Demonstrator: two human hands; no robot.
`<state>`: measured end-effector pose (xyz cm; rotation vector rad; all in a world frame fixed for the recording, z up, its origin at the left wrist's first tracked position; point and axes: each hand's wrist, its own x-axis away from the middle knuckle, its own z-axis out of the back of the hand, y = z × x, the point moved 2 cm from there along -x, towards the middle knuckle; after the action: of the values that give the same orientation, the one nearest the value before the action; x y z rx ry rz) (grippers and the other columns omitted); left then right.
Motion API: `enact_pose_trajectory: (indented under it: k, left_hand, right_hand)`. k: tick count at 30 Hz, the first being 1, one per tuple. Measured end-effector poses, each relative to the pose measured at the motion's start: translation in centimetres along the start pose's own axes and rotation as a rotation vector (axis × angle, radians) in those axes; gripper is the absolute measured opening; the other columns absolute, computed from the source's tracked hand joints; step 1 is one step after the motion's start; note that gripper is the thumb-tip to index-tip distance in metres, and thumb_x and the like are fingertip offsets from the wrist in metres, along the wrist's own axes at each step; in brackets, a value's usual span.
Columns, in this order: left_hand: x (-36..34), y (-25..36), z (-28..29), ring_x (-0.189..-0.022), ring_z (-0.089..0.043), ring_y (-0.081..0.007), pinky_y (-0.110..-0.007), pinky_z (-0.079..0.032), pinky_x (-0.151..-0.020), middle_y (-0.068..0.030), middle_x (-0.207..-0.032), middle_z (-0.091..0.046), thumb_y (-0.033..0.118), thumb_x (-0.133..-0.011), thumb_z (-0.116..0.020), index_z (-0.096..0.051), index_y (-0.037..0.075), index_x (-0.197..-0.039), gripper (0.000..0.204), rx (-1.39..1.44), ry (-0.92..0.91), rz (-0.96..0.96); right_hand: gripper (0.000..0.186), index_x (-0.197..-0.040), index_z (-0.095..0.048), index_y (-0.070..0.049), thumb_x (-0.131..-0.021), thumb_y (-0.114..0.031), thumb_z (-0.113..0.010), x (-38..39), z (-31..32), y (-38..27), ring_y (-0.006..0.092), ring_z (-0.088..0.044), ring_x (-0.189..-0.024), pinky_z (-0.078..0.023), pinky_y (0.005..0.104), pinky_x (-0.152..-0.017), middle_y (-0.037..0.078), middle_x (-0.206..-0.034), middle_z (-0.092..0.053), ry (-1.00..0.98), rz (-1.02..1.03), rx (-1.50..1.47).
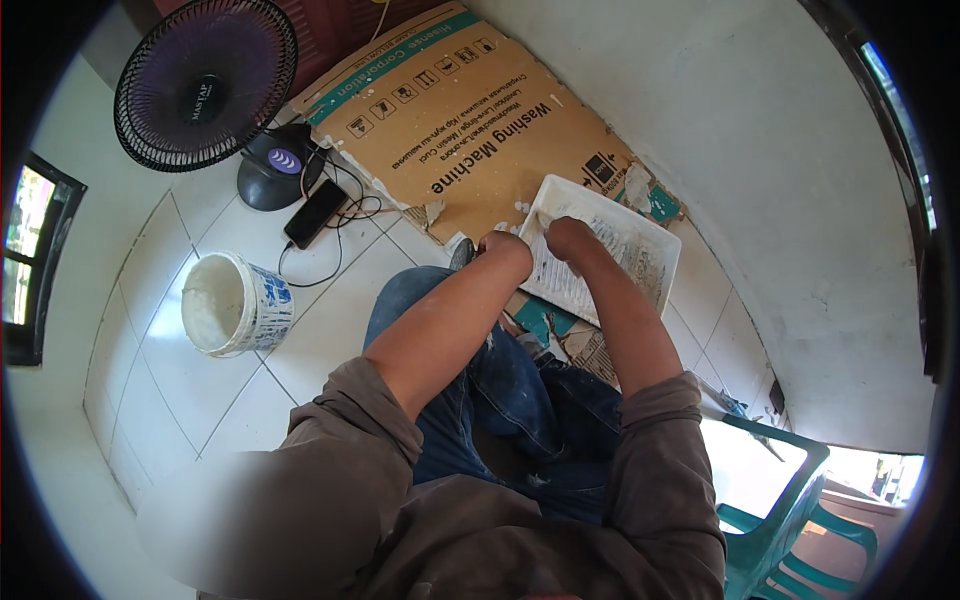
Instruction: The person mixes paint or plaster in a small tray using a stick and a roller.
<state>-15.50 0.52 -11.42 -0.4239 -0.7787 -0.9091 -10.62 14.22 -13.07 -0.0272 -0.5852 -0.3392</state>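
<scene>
A white paint tray (640, 265) with a ridged, paint-stained bottom lies tilted on the cardboard and floor in front of my knees. My right hand (568, 240) is curled down inside its left part; whatever the fingers hold is hidden. Just left of the tray, my left hand (505, 242) is closed beside a small dark grey object (462, 255), too hidden to name, and its grip is unclear. My crossed legs in paint-marked jeans (500, 400) lie beneath my forearms.
A flattened brown cardboard (440, 130) lies beyond the tray. A black fan (270, 165), a phone (315, 213) with cables, and a paint-smeared white bucket (260, 310) are on the tiled floor at left. A green plastic chair (800, 470) is at lower right, beside the curving wall (760, 150).
</scene>
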Motion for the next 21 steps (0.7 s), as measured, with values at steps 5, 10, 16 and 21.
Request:
enact_pose_trajectory:
  k: [5,10,16,21]
  left_hand:
    - [0.0,0.5,0.4,-0.109,-0.073,-0.0252,-0.046,-0.059,-0.084,-0.0043,-0.128,-0.073,0.029,-0.080,-0.081,-0.075,0.016,-0.127,0.049,-0.001,-0.016,-0.033]
    - [0.0,-0.8,-0.2,-0.112,-0.072,-0.0258,-0.047,-0.058,-0.087,-0.0046,-0.131,-0.072,0.029,-0.080,-0.081,-0.074,0.017,-0.128,0.050,0.044,-0.032,-0.003]
    - [0.2,0.4,1.0,-0.111,-0.073,-0.0233,-0.045,-0.059,-0.085,-0.0039,-0.128,-0.074,0.026,-0.079,-0.083,-0.077,0.017,-0.124,0.047,0.067,0.002,-0.036]
    - [0.6,-0.3,0.6,-0.109,-0.074,-0.0272,-0.040,-0.058,-0.088,-0.0106,-0.122,-0.076,0.013,-0.076,-0.075,-0.081,0.014,-0.111,0.035,0.127,0.080,-0.073]
  right_hand:
    - [0.039,-0.103,-0.076,0.004,-0.100,-0.027,-0.053,-1.7,-0.8,1.6,0.0421,-0.072,-0.101,-0.056,0.0478,-0.093,0.028,-0.111,-0.072,0.043,-0.082,-0.197]
    - [0.043,-0.100,-0.076,0.005,-0.103,-0.027,-0.046,-2.6,-0.5,0.7,0.0421,-0.072,-0.100,-0.055,0.0485,-0.093,0.028,-0.109,-0.073,0.112,-0.101,-0.187]
    - [0.060,-0.103,-0.074,0.006,-0.109,-0.043,-0.040,-0.7,-1.7,4.8,0.0449,-0.069,-0.104,-0.052,0.0512,-0.097,0.030,-0.109,-0.071,0.197,-0.088,-0.205]
    - [0.050,-0.112,-0.075,0.002,-0.107,-0.039,-0.046,2.0,0.5,0.8,0.0418,-0.070,-0.110,-0.053,0.0492,-0.099,0.025,-0.117,-0.072,-0.027,-0.069,-0.155]
